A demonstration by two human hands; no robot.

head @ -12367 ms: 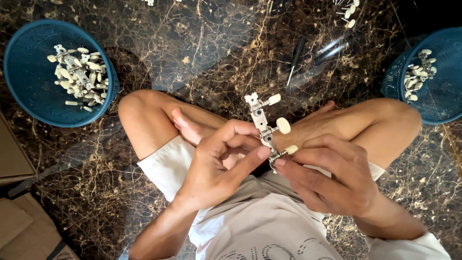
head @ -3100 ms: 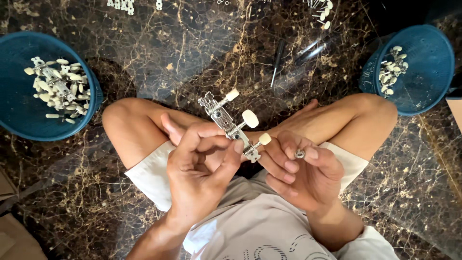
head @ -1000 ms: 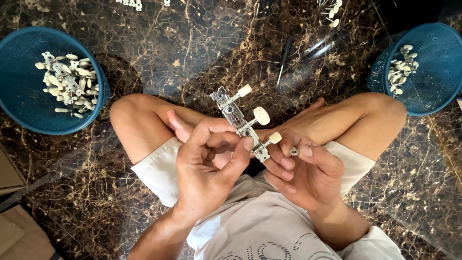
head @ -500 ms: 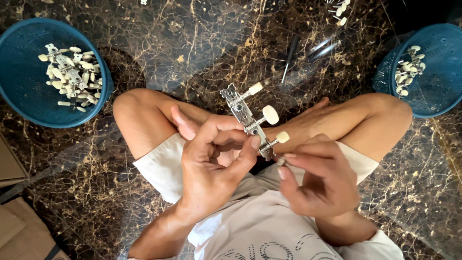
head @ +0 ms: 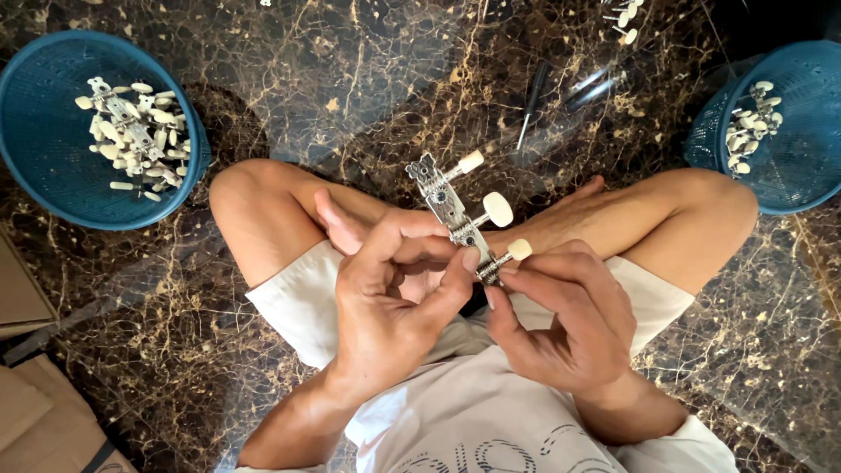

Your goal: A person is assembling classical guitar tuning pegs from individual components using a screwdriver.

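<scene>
The person sits cross-legged on the dark marbled floor (head: 350, 79), holding a metal tuning-peg strip (head: 448, 208) with three cream knobs up over the lap, between the knees. The left hand (head: 394, 298) has its fingers (head: 469, 263) closed around the lower end of the strip, thumb and forefinger pinching the plate. The right hand (head: 561, 320) is curled shut at the same end, its fingertips pressed to the lowest peg (head: 508, 257); whether a small loose part sits between them I cannot tell. The grip looks narrow to me: only the bottom of the strip is held, and the rest sticks out free, so a hard twist on the peg could lever it out of the pinch and drop it into the lap or onto the floor. A tiny piece slipping from the right fingertips would be hard to find on that veined pattern. A blue basket (head: 61, 166) of like parts sits well off to the left, another blue basket (head: 788, 166) to the right, and a thin dark screwdriver (head: 530, 109) lies beyond the knees.
</scene>
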